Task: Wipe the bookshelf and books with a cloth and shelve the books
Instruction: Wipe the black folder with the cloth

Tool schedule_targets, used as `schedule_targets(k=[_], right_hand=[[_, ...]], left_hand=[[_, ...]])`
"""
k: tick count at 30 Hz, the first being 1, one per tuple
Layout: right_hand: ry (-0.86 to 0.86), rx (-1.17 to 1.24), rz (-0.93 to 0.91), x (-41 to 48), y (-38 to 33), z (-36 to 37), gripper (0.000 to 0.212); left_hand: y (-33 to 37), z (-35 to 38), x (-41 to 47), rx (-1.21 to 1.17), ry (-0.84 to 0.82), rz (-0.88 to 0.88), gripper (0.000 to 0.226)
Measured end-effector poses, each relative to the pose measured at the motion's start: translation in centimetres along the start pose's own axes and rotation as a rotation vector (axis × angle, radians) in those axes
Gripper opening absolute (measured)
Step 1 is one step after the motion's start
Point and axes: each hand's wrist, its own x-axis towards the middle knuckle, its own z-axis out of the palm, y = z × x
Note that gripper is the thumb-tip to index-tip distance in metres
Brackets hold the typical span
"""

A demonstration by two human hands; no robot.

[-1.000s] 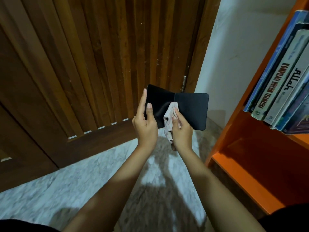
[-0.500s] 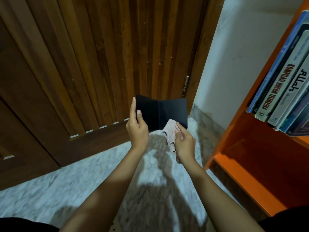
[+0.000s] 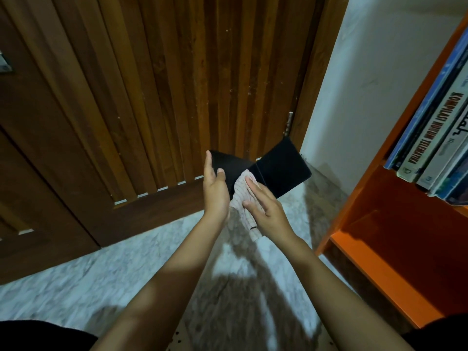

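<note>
A black book is spread open, covers facing me, in front of a wooden door. My left hand holds its left cover, thumb on the front and straight fingers along the edge. With flat fingers, my right hand presses a pale striped cloth against the book near its spine; the cloth's tail hangs below my palm. At the right stands the orange bookshelf, with several shelved books leaning on its upper shelf.
A slatted wooden door fills the background, with a white wall to its right. Below is a marble floor. The orange shelf's lower compartment holds nothing I can see.
The book has tilted so its right cover rises toward the wall. My right hand slid the cloth from the lower edge back up onto the cover near the spine.
</note>
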Motion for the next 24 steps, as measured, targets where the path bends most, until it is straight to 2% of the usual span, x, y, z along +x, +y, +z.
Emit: schedule_targets(k=[4, 17, 21, 24], right_hand=[[-0.003, 0.001, -0.062, -0.1, -0.6, 0.0, 0.054], [0.173, -0.174, -0.411, 0.8, -1.6, -0.4, 0.043], [0.214, -0.166, -0.403, 0.6, -2.1, -0.7, 0.042], [0.286, -0.082, -0.245, 0.4, -2.4, -0.7, 0.042]], left_hand=[[0.8, 0.0, -0.2, -0.071, -0.059, -0.128, 0.05], [3.4, 0.2, 0.1, -0.043, -0.251, -0.177, 0.047], [3.5, 0.2, 0.1, 0.06, -0.295, -0.156, 0.046], [3.6, 0.4, -0.2, 0.134, -0.349, -0.13, 0.044]])
